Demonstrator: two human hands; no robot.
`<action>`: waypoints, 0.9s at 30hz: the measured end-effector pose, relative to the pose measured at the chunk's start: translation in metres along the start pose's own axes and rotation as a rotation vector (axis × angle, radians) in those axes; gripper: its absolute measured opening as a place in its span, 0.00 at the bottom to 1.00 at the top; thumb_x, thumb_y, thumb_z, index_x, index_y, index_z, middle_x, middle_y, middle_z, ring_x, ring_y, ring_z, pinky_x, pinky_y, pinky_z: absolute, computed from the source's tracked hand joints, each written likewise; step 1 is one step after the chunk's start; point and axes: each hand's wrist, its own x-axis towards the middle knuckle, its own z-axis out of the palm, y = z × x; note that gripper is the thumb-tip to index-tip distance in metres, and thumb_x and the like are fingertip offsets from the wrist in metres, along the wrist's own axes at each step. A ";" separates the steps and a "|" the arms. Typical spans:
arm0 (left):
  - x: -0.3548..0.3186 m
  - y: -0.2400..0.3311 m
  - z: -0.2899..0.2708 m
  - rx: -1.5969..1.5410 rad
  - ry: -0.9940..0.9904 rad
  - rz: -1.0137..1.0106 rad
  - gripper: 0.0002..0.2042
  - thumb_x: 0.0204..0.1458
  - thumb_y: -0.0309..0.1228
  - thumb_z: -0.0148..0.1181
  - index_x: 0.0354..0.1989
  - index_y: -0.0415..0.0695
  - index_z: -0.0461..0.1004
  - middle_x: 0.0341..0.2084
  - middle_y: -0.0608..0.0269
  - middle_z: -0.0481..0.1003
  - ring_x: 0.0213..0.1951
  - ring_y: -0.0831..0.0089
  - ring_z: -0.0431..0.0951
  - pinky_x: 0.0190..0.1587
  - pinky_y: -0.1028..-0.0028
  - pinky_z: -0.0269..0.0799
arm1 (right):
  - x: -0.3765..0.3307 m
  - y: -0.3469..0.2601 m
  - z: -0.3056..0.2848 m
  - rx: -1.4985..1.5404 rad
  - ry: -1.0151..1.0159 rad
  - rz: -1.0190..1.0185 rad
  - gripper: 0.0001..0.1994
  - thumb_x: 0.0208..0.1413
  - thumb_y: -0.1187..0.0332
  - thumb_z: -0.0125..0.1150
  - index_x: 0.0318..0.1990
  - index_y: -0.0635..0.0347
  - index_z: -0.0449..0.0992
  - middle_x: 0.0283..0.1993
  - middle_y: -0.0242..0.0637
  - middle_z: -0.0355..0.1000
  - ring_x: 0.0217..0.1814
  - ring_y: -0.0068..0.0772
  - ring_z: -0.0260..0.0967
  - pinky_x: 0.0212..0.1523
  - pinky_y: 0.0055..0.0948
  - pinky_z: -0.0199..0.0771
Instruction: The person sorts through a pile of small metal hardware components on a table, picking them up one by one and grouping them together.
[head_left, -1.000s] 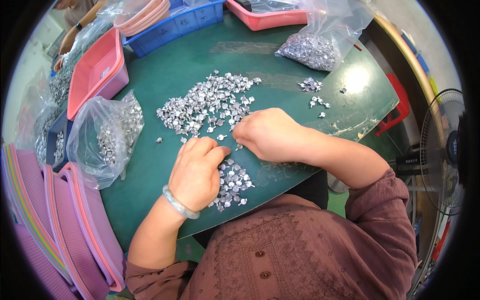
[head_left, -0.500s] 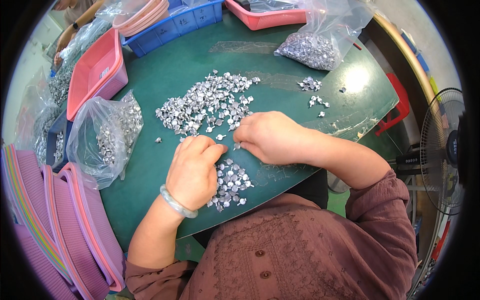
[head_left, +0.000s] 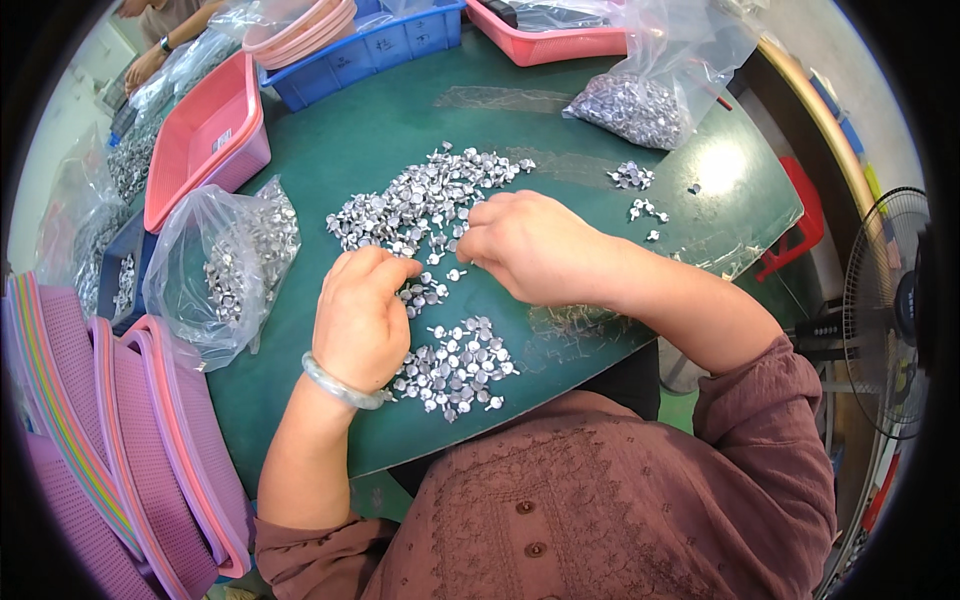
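I am watching both hands working small silver studs on the green surface [head_left: 330,150]. Left hand [head_left: 362,318] is curling, fingertips pinching near loose studs [head_left: 425,292]; right hand [head_left: 535,245] is closing at the far pile's [head_left: 420,200] edge, picking. Sorted studs [head_left: 455,365] are lying near.

Green table [head_left: 380,150] bears metal studs [head_left: 420,200], bags [head_left: 225,265], trays [head_left: 205,135]

Silver studs [head_left: 425,205] — dark green table [head_left: 380,130] — pink tray [head_left: 205,135], blue crate [head_left: 370,50]
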 end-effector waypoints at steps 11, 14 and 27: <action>0.001 0.001 0.001 0.023 -0.025 -0.001 0.17 0.40 0.13 0.46 0.36 0.38 0.78 0.31 0.53 0.73 0.37 0.54 0.72 0.42 0.63 0.69 | 0.011 0.012 0.008 0.088 0.007 -0.146 0.07 0.48 0.74 0.60 0.35 0.56 0.82 0.33 0.36 0.69 0.41 0.41 0.69 0.43 0.38 0.68; 0.000 0.001 0.001 0.007 -0.027 -0.010 0.15 0.40 0.15 0.51 0.36 0.40 0.78 0.32 0.55 0.73 0.38 0.55 0.72 0.44 0.61 0.68 | 0.007 0.007 0.008 0.063 -0.070 -0.140 0.07 0.49 0.72 0.59 0.34 0.55 0.82 0.34 0.34 0.68 0.44 0.37 0.66 0.47 0.36 0.64; 0.002 0.001 -0.001 0.028 -0.029 -0.018 0.17 0.39 0.13 0.46 0.37 0.37 0.78 0.32 0.53 0.74 0.37 0.54 0.72 0.42 0.64 0.70 | -0.004 0.016 -0.009 0.119 -0.033 -0.062 0.05 0.47 0.73 0.63 0.33 0.58 0.78 0.32 0.33 0.69 0.40 0.39 0.68 0.46 0.37 0.66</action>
